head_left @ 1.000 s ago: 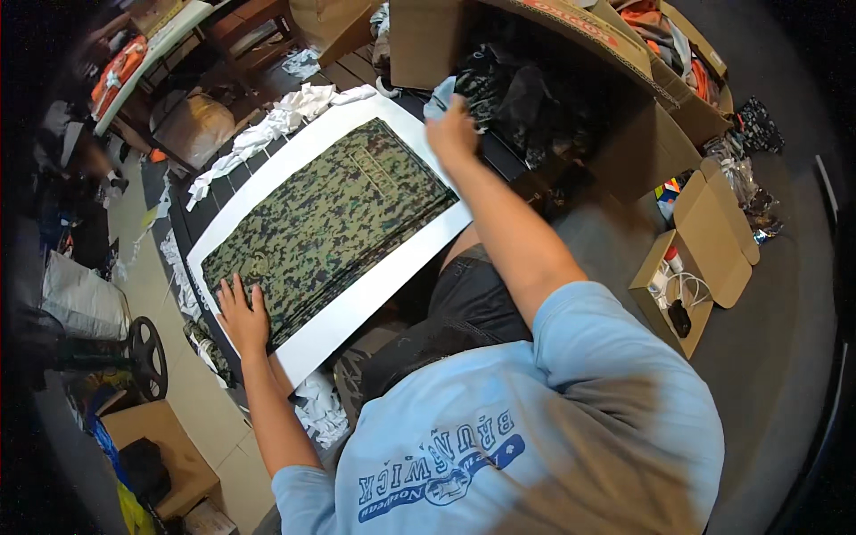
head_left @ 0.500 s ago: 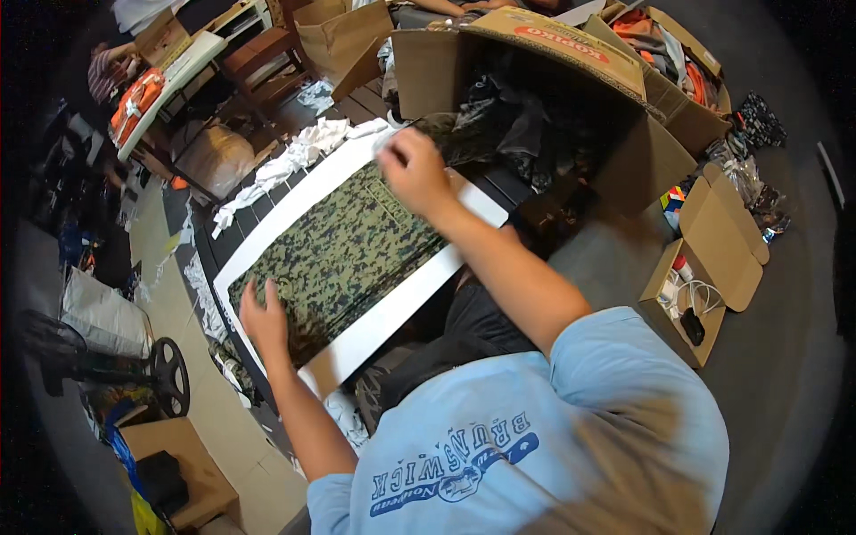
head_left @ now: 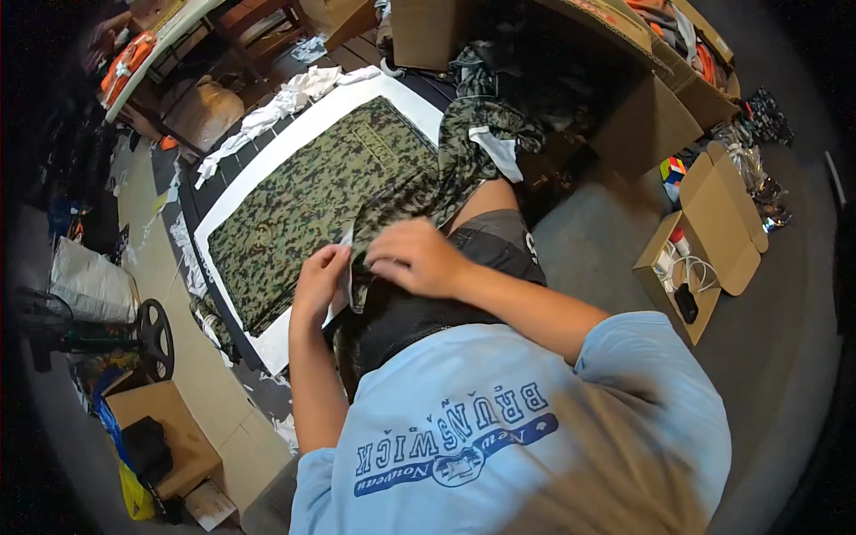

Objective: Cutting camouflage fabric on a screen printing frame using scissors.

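Observation:
A green and black camouflage cloth (head_left: 312, 192) lies spread over a white board (head_left: 207, 223), with a rectangular panel on its far right part. Its near edge is lifted at my hands, and a pale strip shows there. My left hand (head_left: 318, 281) pinches this edge between thumb and fingertips. Just right of it, my right hand (head_left: 415, 259) is curled with its fingertips at the same lifted edge; a narrow fold hangs below them. On the right, more camouflage fabric (head_left: 473, 116) lies bunched by the big box, beside a white patch (head_left: 499, 153).
White scraps (head_left: 267, 116) line the table's far edge. A large cardboard box (head_left: 655, 125) stands at the far right. Nearer, an opened small box (head_left: 700, 276) holds cables. To my left are a black wheel (head_left: 156, 339) and another cardboard box (head_left: 183, 428).
Both hands have come together at the cloth's near edge, the right moving down from the far side. The edge is now lifted, and camouflage fabric lies bunched on the right. The view has shifted.

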Available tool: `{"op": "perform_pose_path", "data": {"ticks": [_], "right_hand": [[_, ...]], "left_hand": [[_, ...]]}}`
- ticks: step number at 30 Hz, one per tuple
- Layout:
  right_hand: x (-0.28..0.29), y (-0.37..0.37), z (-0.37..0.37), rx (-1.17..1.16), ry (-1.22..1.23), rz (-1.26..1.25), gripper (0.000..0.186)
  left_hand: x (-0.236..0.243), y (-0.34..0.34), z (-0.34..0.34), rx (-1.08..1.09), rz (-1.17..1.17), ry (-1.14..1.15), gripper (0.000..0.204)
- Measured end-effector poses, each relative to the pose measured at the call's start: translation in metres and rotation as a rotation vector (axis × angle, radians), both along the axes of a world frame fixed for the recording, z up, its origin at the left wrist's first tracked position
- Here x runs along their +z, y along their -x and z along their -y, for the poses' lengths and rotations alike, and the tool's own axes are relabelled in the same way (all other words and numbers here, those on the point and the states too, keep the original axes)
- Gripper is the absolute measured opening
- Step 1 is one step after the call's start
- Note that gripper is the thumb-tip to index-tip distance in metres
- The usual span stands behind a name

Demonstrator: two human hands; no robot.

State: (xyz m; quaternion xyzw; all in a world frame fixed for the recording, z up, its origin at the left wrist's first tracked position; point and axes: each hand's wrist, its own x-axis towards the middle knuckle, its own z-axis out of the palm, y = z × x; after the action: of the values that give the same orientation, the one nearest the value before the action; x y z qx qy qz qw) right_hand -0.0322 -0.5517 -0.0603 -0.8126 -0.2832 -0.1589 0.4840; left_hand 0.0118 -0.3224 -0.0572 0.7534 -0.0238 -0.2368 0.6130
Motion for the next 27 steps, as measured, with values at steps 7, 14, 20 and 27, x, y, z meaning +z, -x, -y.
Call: {"op": "perform_pose_path", "data": {"ticks": [7, 14, 20, 27], "right_hand": [[-0.024, -0.035, 0.150, -1.137, 0.397, 0.039, 0.020], [-0.018, -0.008, 0.165, -0.781, -0.068, -0.418, 0.023], [-0.050, 0.016, 0.178, -0.504, -1.110, -0.366, 0.025], [0.001, 0.092, 0.160, -0.682, -1.326, -0.882, 0.024]], "left_hand": [[0.006, 0.040, -0.042, -0.099, 0.242, -0.117, 0.025], [0.017, 0.068, -0.068, -0.225, 0.244, 0.015, 0.023], [0.045, 0.071, -0.092, -0.073, -0.219, -0.304, 0.027], [-0.005, 0.076, -0.124, 0.220, -0.232, 0.306, 0.036]]}}
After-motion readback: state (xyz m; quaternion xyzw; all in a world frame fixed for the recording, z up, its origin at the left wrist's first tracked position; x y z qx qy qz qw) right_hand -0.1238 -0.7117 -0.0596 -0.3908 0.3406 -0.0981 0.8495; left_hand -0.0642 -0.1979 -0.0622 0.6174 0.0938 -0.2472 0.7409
